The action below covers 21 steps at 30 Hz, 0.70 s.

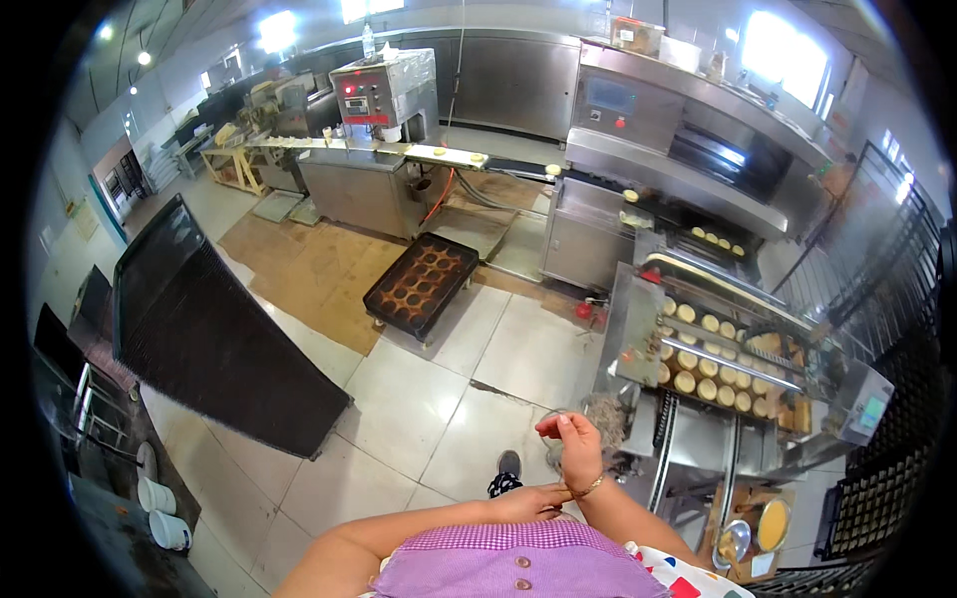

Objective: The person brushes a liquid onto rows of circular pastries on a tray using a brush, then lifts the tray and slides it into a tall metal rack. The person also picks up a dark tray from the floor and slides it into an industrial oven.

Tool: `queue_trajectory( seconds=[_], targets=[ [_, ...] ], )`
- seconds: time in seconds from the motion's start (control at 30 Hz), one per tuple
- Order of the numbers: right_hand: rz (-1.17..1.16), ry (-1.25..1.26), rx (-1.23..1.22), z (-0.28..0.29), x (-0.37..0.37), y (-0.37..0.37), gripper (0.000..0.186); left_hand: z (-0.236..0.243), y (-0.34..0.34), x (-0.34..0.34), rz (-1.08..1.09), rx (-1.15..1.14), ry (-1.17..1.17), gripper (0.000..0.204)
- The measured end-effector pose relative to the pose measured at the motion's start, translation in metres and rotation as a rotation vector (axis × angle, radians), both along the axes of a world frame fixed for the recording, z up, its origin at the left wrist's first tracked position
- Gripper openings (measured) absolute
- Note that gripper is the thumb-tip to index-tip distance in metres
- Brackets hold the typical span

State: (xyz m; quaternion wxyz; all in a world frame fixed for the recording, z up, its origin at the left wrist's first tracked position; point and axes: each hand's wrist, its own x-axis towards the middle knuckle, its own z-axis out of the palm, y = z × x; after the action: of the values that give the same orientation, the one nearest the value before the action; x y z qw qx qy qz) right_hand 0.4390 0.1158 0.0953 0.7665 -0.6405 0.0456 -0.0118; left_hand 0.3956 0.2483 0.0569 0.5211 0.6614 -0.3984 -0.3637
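Observation:
My right hand (578, 450) is raised in front of me, fingers loosely bent and thumb apart, with nothing visible in it. A gold-coloured bracelet (588, 487) circles its wrist. My left hand (541, 501) reaches across my body, its fingers stretched out against the right wrist beside the bracelet; part of those fingers is hidden. Just beyond my right hand is a clear container or bag of greyish bits (604, 421), its kind hard to make out. To the right, a conveyor machine carries rows of round pale dough pieces (708, 367).
A dark baking tray with round hollows (423, 283) sits low ahead. A large black rack-like panel (219, 339) leans at left. White buckets (169, 530) stand lower left. A bowl of yellow liquid (773, 525) is lower right. A belt (439, 154) carries dough pieces past steel machines.

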Motion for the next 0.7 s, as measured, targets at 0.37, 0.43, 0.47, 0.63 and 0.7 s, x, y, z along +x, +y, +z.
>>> queue_trajectory(
  seconds=[0.37, 0.43, 0.47, 0.63, 0.7],
  targets=[
    [0.067, -0.099, -0.129, -0.006, 0.212, -0.004, 0.019, 0.032, 0.013, 0.198, 0.097, -0.056, -0.114, 0.056],
    [0.102, -0.137, -0.188, -0.009, 0.242, 0.005, 0.018, 0.04, 0.03, 0.226, 0.182, 0.006, -0.021, 0.047],
    [0.132, -0.152, -0.212, -0.013, 0.255, 0.009, 0.018, 0.039, 0.041, 0.241, 0.235, 0.044, 0.028, 0.043],
    [0.203, -0.065, -0.273, -0.042, 0.318, 0.041, 0.018, -0.04, 0.128, 0.319, 0.748, 0.074, 0.006, 0.028],
    [0.211, 0.024, -0.256, -0.051, 0.349, 0.05, 0.018, -0.082, 0.171, 0.359, 0.821, 0.173, -0.076, 0.028]
  ],
)
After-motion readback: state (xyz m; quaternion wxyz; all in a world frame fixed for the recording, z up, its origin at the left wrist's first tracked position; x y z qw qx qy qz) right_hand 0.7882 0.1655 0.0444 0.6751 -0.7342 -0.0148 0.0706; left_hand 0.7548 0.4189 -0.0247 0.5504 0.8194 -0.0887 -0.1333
